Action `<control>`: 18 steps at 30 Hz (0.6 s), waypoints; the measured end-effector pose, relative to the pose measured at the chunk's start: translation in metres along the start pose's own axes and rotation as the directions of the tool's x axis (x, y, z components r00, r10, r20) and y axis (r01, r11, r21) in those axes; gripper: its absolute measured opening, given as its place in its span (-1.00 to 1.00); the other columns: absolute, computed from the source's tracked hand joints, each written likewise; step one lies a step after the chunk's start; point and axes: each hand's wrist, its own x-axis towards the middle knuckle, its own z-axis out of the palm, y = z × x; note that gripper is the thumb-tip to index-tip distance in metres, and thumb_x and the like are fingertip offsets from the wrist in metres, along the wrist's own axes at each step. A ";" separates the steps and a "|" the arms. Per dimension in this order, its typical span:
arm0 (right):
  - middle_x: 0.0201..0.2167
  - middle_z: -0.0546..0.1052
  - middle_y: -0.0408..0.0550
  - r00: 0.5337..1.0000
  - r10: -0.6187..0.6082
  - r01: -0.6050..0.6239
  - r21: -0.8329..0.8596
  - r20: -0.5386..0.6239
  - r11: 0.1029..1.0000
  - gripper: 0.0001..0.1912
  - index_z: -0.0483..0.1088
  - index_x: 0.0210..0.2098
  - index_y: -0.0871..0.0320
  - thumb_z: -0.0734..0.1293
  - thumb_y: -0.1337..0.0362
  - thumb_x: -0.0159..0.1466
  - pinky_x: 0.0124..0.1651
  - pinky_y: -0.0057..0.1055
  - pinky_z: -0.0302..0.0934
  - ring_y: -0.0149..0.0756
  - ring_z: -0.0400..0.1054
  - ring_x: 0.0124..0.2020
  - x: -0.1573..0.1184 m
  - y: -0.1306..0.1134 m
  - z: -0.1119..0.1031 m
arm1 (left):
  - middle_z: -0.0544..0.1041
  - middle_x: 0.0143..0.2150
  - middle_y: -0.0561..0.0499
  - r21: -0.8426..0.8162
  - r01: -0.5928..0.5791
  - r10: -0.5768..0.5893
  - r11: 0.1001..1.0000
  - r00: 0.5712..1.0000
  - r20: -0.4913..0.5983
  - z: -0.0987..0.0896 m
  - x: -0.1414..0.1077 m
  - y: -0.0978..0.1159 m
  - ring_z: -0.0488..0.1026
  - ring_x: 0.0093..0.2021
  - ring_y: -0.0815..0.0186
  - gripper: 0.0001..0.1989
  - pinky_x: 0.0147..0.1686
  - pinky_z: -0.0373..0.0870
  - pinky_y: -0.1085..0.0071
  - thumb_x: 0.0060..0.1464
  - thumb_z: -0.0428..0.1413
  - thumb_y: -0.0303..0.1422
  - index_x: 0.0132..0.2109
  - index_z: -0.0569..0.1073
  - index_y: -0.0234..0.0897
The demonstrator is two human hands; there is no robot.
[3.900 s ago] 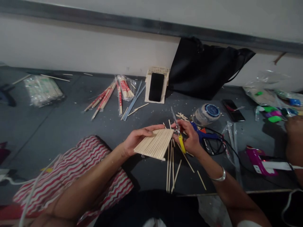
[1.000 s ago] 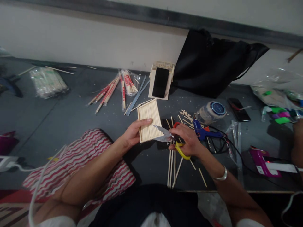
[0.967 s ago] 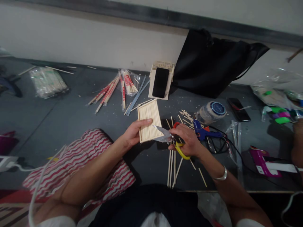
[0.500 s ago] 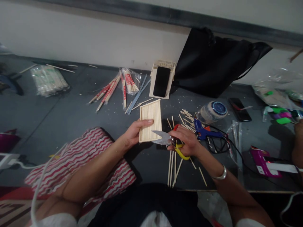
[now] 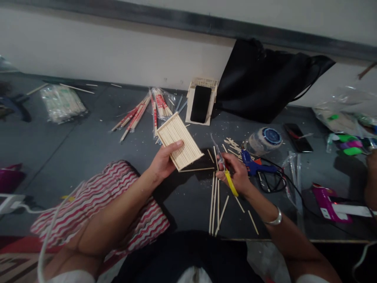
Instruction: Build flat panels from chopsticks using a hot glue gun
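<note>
My left hand grips a small panel of pale sticks laid side by side, thumb on top and fingers underneath. The panel is tilted, with raised stick edges along its ends. My right hand holds scissors with yellow and red handles, their blades pointing up and away from me, apart from the panel. A thin stick stretches from beneath the panel towards the scissors; what supports it I cannot tell. Several long wooden sticks lie below my right hand.
Beyond my right hand are short cut sticks, a blue glue gun with its cable, and a jar. A phone leans on a stick-built model at the back. Striped cloth lies left. Another person's arm shows at far right.
The panel has turned and moved up and left in my left hand. My right hand has drawn the scissors away from its edge, and the blades now point upward.
</note>
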 end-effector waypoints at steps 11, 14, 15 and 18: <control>-0.33 0.57 -0.07 0.999 -0.004 0.007 -0.067 0.046 0.998 -0.47 0.41 0.07 0.10 0.43 -0.10 0.27 -0.34 -0.35 0.37 -0.29 0.41 -0.44 0.003 0.004 0.004 | 0.70 -0.22 -0.11 0.060 0.049 -0.050 0.997 0.998 0.027 0.003 -0.003 0.004 0.65 -0.09 -0.02 -0.57 0.03 0.59 0.15 -0.17 0.42 -0.31 -0.10 0.57 -0.29; -0.32 0.57 -0.08 0.999 0.026 -0.029 -0.080 -0.034 0.996 -0.50 0.40 0.07 0.09 0.42 -0.06 0.28 -0.36 -0.36 0.37 -0.30 0.40 -0.46 0.003 0.005 0.005 | 0.70 -0.20 -0.15 0.090 0.146 -0.152 0.985 0.986 0.067 0.007 -0.008 0.003 0.66 -0.16 0.00 -0.57 -0.05 0.60 0.14 -0.18 0.43 -0.34 -0.11 0.60 -0.33; -0.31 0.57 -0.07 0.997 0.039 -0.045 -0.086 -0.060 0.995 -0.51 0.40 0.07 0.10 0.42 -0.05 0.28 -0.35 -0.34 0.38 -0.29 0.41 -0.45 0.004 0.006 0.005 | 0.70 -0.20 -0.16 0.096 0.173 -0.181 0.980 0.980 0.083 0.007 -0.009 0.001 0.66 -0.18 0.01 -0.58 -0.08 0.61 0.14 -0.17 0.44 -0.33 -0.11 0.61 -0.34; -0.27 0.59 -0.03 0.992 0.062 -0.074 -0.111 -0.109 0.991 -0.52 0.41 0.08 0.10 0.41 -0.04 0.29 -0.32 -0.31 0.41 -0.26 0.44 -0.42 0.004 0.007 0.005 | 0.70 -0.24 -0.17 0.106 0.254 -0.267 0.961 0.955 0.127 0.008 -0.013 -0.003 0.65 -0.28 0.09 -0.62 -0.18 0.61 0.20 -0.12 0.44 -0.28 -0.14 0.62 -0.34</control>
